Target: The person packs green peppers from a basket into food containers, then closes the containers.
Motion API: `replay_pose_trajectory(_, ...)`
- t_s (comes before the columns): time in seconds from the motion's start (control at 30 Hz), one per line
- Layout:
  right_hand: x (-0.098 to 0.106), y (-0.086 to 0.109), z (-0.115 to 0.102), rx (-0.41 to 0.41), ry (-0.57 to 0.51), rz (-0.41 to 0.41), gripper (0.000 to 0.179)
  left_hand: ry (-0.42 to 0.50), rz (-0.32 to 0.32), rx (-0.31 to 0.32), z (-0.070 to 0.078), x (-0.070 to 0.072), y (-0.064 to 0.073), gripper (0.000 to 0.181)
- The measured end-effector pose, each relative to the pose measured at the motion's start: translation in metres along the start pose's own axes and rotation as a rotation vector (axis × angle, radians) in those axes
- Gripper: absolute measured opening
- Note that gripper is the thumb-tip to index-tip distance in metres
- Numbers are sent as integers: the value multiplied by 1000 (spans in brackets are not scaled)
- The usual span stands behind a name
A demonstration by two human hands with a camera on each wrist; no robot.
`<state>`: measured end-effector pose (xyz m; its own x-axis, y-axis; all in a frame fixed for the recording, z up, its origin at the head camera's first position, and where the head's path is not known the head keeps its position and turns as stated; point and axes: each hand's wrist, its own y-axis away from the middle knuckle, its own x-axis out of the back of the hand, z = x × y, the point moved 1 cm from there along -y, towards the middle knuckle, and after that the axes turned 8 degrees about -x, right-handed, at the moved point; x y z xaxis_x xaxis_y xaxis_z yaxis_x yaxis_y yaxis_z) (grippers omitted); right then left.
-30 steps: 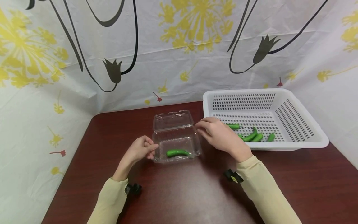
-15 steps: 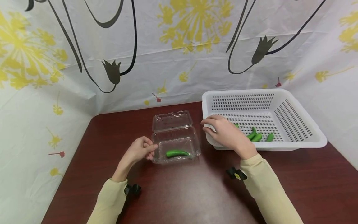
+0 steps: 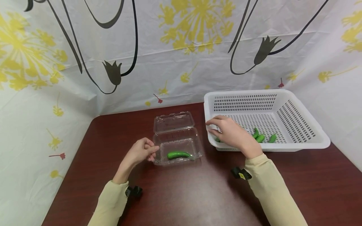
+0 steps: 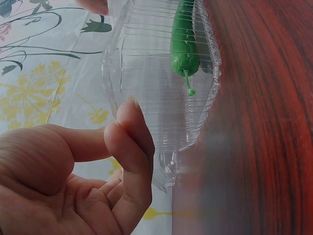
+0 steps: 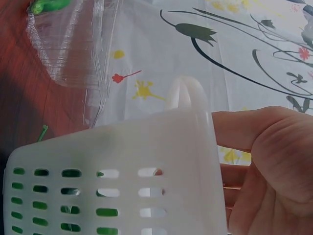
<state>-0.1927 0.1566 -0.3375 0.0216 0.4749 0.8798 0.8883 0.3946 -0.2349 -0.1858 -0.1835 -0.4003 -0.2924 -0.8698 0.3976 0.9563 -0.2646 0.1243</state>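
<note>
A clear plastic clamshell container (image 3: 178, 144) lies with its lid (image 3: 173, 122) folded back. One green chili pepper (image 3: 178, 154) rests inside, along the front side. My left hand (image 3: 144, 149) pinches the container's left edge between thumb and curled fingers; in the left wrist view the index fingertip (image 4: 131, 110) is right at that edge. My right hand (image 3: 232, 133) reaches over the front left of a white slotted basket (image 3: 297, 146), thumb and fingers apart, with nothing seen between them. In the right wrist view, the basket's wall (image 5: 161, 142) hides the fingertips.
Several green peppers (image 3: 260, 138) lie on the basket floor, some behind the right hand. The dark red wooden table (image 3: 181, 194) runs back to a white patterned cloth (image 3: 158, 72). Black cameras sit on both wrists.
My right hand has moved right, from beside the container to over the basket's left end. The left hand stays at the container, and the pepper in it has not moved.
</note>
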Motion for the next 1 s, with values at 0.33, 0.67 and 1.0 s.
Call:
replay_pose_trajectory(0.33, 5, 1, 8, -36, 2, -49, 26, 12, -6, -1, 0, -1, 0, 22)
replay_pose_trajectory(0.67, 12, 3, 17, -74, 1, -77, 30, 7, -1, 4, 0, -1, 0, 23)
replay_pose_trajectory(1.0, 19, 6, 25, -119, 6, -86, 33, 9, -3, 7, 1, 0, 1, 23)
